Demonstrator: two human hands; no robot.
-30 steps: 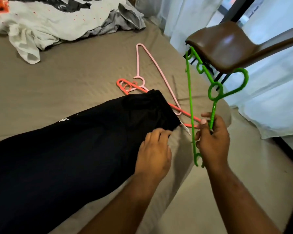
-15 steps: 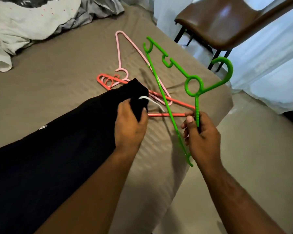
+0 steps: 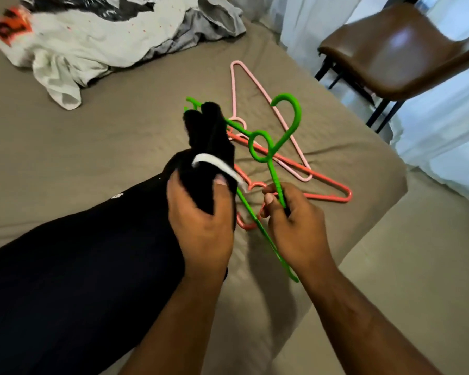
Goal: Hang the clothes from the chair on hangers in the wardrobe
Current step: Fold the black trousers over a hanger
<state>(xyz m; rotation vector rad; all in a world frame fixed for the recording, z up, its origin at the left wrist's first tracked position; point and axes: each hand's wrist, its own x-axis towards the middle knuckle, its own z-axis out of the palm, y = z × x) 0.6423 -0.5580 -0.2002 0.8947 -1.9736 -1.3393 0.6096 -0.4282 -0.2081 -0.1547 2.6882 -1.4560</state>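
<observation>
The left hand (image 3: 200, 220) is closed around the bunched end of a black garment (image 3: 73, 266), which lies along the brown bed sheet (image 3: 119, 147) with that end lifted clear of it; a white drawcord (image 3: 214, 165) loops out just above the thumb. The right hand (image 3: 292, 220) pinches the neck of a green plastic hanger (image 3: 268, 147) between thumb and fingers, and the hanger's far arm tip shows beside the raised cloth, apparently inside or behind its folds. The garment looks soft and limp, light enough for one hand, and likely to sag off a narrow arm; take hold at the banded end, where the fabric is thickest. The hanger appears stiff, thin and smooth; hold it at the neck below the hook. Count: three hangers in view, namely one green in hand, one pink hanger (image 3: 255, 85) and one coral hanger (image 3: 330, 194) lying crossed on the sheet. One brown chair (image 3: 390, 50) stands beside the bed. A heap of light clothes (image 3: 92, 41) lies at the far end; their number cannot be told.
</observation>
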